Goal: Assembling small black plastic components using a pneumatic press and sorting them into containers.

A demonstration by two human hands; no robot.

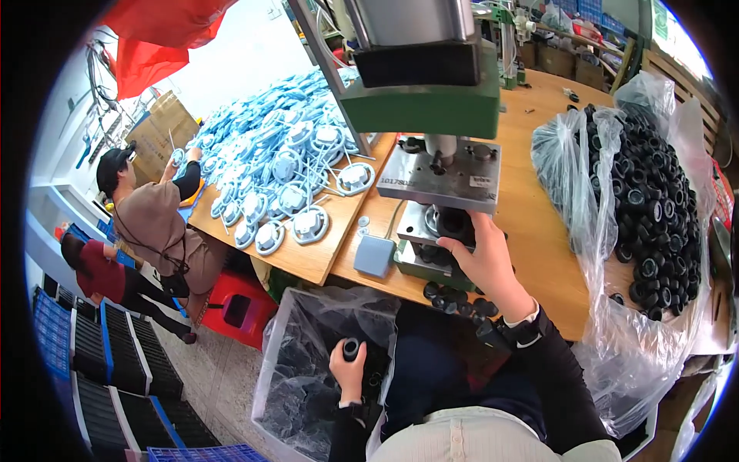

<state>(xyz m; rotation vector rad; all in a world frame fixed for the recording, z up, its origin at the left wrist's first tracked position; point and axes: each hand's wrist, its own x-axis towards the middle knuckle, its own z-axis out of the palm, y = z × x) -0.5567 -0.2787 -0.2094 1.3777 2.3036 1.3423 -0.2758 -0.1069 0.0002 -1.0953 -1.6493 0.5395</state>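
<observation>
My left hand [348, 373] is closed around a small black cup-shaped part [351, 349], above a white bin [279, 339] lined with clear plastic. Up at the bench press [439, 174], my right hand [491, 263] has its thumb and fingers around another black round part [456, 223]. That part sits on the lower metal block, under the upper steel plate; some of my fingers are hidden behind it. Several loose black round parts [462, 302] lie by the press base at the table's front edge.
A large heap of black round parts [654, 208] lies on clear plastic sheeting [589, 254] at the right. Light blue plastic pieces [269, 146] pile up at the left. A grey-blue box [375, 256] stands beside the press. Two people [158, 208] are at far left, near a red stool [239, 310].
</observation>
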